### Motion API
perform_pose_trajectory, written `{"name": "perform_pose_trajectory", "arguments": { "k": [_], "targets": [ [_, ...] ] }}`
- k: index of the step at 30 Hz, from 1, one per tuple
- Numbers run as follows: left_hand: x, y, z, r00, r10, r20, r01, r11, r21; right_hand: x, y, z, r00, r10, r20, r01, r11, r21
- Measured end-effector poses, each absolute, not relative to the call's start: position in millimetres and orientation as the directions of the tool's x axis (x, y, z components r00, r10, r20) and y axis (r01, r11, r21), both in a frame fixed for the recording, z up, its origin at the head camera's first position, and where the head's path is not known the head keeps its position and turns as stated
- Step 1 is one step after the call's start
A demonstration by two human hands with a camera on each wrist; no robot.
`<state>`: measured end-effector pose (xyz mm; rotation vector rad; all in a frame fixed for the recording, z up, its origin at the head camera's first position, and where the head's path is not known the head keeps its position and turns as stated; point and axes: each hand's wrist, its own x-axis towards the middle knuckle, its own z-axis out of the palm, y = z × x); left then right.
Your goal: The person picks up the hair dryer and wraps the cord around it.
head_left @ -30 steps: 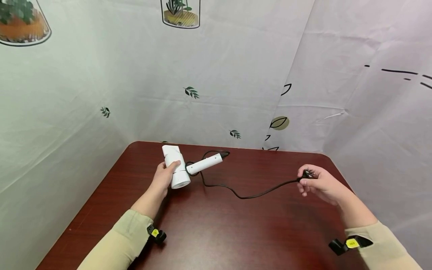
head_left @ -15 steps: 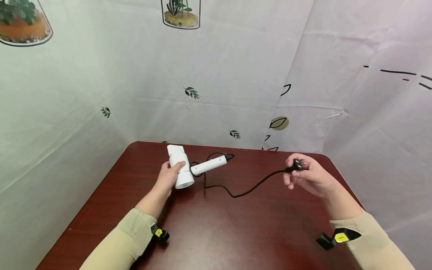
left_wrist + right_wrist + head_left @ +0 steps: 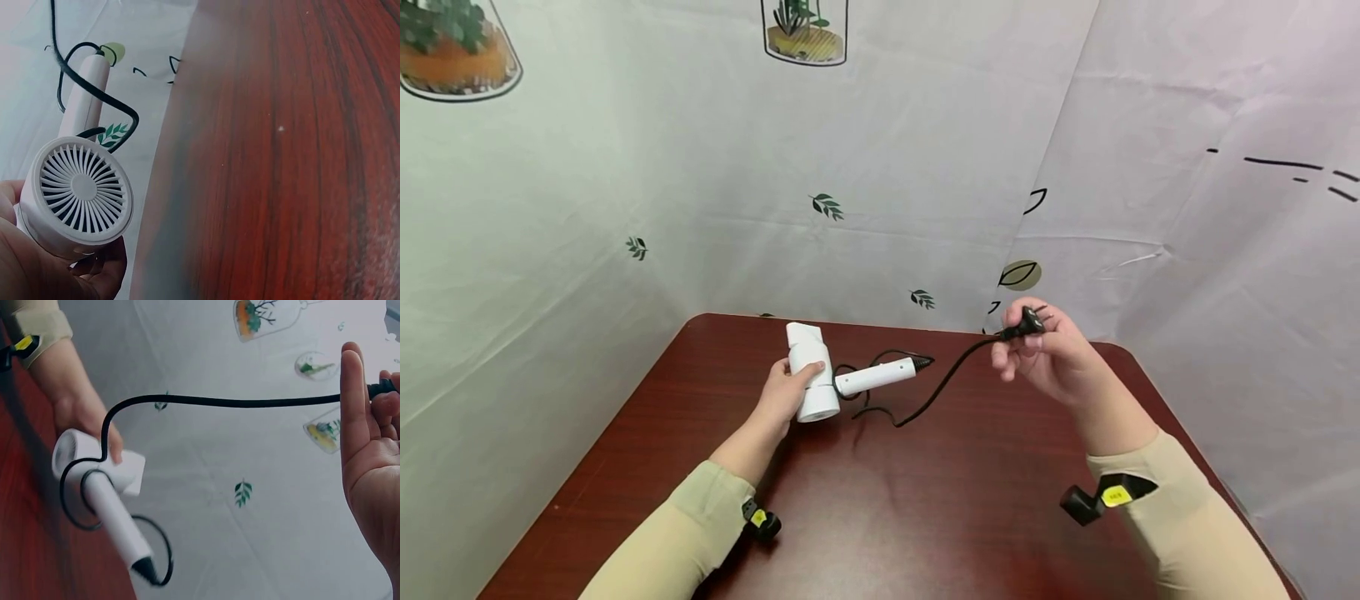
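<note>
My left hand (image 3: 785,392) grips the barrel of a white hair dryer (image 3: 876,377), thumb over the top, its handle pointing right. In the left wrist view the dryer's round slatted grille (image 3: 82,187) faces the camera. A black power cord (image 3: 951,372) leaves the handle's end, loops round the handle near the barrel and runs on to the right. At its far end my right hand (image 3: 1054,354) pinches the black plug (image 3: 1027,323) between thumb and fingers, raised above the table. The cord (image 3: 237,403) stretches between both hands in the right wrist view.
A dark red-brown wooden table (image 3: 917,517) with rounded far corners lies under the hands. Pale printed cloth (image 3: 722,167) hangs close behind it and along both sides. Each sleeve carries a black wrist camera (image 3: 1108,496).
My right hand has moved left and up with the plug, toward the hair dryer. The cord now hangs in a shorter, steeper curve. My left hand and the dryer have shifted slightly right.
</note>
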<state>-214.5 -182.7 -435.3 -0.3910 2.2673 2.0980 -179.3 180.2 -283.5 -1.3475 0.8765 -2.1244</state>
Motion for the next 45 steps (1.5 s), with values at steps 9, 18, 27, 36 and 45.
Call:
{"name": "perform_pose_trajectory", "arguments": {
  "k": [9,18,27,36,45],
  "targets": [
    [-212.6,-180.0,-435.6,-0.974,-0.141,-0.180,-0.197,0.119,0.973,-193.4,163.7,-267.3,-0.498,-0.588,0.637,0.069,-0.759,-0.647],
    [-209.1,-176.6,-438.6,-0.983,-0.082,-0.163,-0.176,0.200,0.964,-214.5,163.3,-259.6,-0.614,-0.492,0.617,0.036,-0.799,-0.601],
    [-207.8,-175.9,-440.3,-0.988,-0.005,-0.156,-0.152,0.280,0.948,-231.4,172.2,-263.8,-0.770,-0.346,0.537,-0.035,-0.816,-0.577],
    [-206.3,-175.3,-443.1,-0.984,0.068,-0.166,-0.134,0.338,0.931,-251.3,182.5,-273.3,-0.911,-0.177,0.373,-0.096,-0.787,-0.609],
    [-204.3,-177.2,-443.2,-0.981,0.091,-0.172,-0.134,0.328,0.935,-273.3,195.2,-290.0,-0.972,-0.081,0.220,-0.117,-0.645,-0.755]
  ]
}}
